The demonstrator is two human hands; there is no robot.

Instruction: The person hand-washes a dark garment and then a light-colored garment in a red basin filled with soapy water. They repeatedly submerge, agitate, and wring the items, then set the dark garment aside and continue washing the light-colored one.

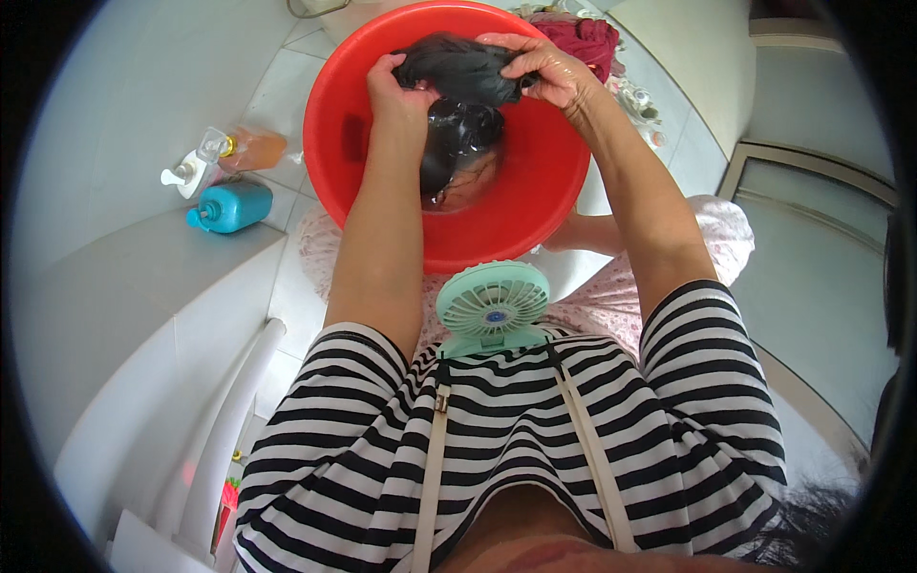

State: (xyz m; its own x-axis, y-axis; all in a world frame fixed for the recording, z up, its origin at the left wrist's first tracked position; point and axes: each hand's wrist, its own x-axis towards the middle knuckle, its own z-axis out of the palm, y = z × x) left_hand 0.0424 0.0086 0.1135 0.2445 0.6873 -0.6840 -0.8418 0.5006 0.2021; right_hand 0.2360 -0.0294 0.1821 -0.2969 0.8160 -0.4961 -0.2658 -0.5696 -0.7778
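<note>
Both hands hold a wet black cloth [462,68] bunched up over a large red plastic basin [494,236]. My left hand [401,86] grips its left end, with the thumb on the near side. At the right end, my right hand [548,71] pinches the fabric between thumb and fingers, and the skin looks wet. Below the cloth, more dark wet fabric [466,132] lies in water [466,186] at the bottom of the basin. The kind of garment cannot be told.
Left of the basin stand a blue pump bottle [236,206], a white pump bottle [197,174] and a bottle of orange liquid [258,148]. Dark red cloth [580,43] lies behind the right hand, near several small bottles [637,100]. A mint-green fan [494,304] hangs at my chest.
</note>
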